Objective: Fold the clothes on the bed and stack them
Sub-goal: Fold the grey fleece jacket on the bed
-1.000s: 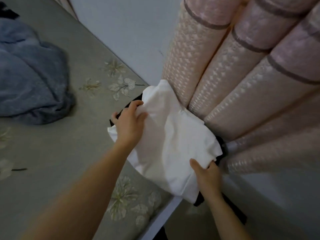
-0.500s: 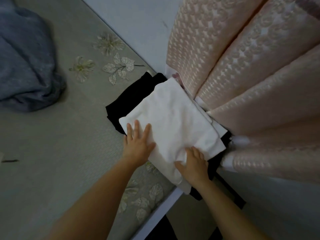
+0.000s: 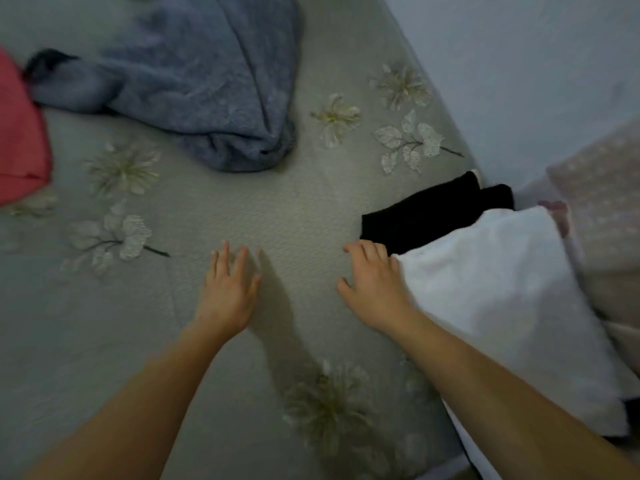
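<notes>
Our left hand (image 3: 227,292) over bed (image 3: 304,216), fingers spread, holding nothing. Our right hand (image 3: 375,289) spread too, just beside folded white cloth (image 3: 502,306). Black cloth (image 3: 433,213) under white cloth. Blue sweater (image 3: 194,88) well apart from it, unfolded.

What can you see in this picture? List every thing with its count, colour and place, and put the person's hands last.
bed cover: one, grey-green with pale flower print, under everything
blue-grey garment: one, crumpled, top left of centre
pink-red garment: one, left edge, partly cut off
black garment: one, right side, partly under the white one
white garment: one, folded, lying on the black one
curtain: one, pale pink, right edge
wall: one, pale, top right
left hand: one, fingers straight, over bare bed cover
right hand: one, fingers relaxed, beside the white garment's edge
</notes>
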The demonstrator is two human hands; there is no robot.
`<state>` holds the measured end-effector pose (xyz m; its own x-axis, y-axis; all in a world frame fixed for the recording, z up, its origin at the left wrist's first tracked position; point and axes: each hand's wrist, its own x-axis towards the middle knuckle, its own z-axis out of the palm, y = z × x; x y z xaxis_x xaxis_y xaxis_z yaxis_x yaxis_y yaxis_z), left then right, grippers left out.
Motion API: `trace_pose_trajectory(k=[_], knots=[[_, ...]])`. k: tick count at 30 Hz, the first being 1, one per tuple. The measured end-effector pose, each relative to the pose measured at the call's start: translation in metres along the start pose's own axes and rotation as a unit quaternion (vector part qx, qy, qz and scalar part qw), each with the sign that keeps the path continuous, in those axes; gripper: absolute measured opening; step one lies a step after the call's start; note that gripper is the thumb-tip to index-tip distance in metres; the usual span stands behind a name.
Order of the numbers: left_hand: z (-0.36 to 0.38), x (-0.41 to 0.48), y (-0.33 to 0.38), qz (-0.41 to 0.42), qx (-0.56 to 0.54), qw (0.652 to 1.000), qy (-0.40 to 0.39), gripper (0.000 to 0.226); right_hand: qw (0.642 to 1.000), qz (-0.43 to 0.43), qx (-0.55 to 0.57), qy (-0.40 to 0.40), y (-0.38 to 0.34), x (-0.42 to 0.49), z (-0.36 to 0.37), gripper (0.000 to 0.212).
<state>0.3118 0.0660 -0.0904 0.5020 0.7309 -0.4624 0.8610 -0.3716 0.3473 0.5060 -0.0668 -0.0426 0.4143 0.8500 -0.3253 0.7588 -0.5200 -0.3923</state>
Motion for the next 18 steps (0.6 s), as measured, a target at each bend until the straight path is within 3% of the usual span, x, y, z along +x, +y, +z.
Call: trace_pose_trajectory(k=[5,11,14,16,18], knots=[[-0.005,0.045,-0.077,-0.051,-0.003,0.997,0.061,0.061,0.999,-0.044,-0.011,-0.020,-0.035,0.090,0.027,0.056],[0.018,0.053,-0.100,-0.032,0.012,0.985,0.171,0.061,0.990,-0.078,-0.005,0.117,-0.077,0.204,0.016,0.081],[0.022,0.055,-0.104,-0.029,0.014,0.981,0.192,0.059,0.991,-0.082,0.025,0.103,-0.101,0.256,0.012,0.100],[0.022,0.057,-0.106,-0.026,0.016,0.977,0.210,0.059,0.993,-0.070,0.027,0.089,-0.112,0.278,0.017,0.096],[0.024,0.057,-0.105,-0.024,0.016,0.977,0.212,0.059,0.986,-0.097,-0.095,0.097,-0.117,0.286,0.029,0.073]])
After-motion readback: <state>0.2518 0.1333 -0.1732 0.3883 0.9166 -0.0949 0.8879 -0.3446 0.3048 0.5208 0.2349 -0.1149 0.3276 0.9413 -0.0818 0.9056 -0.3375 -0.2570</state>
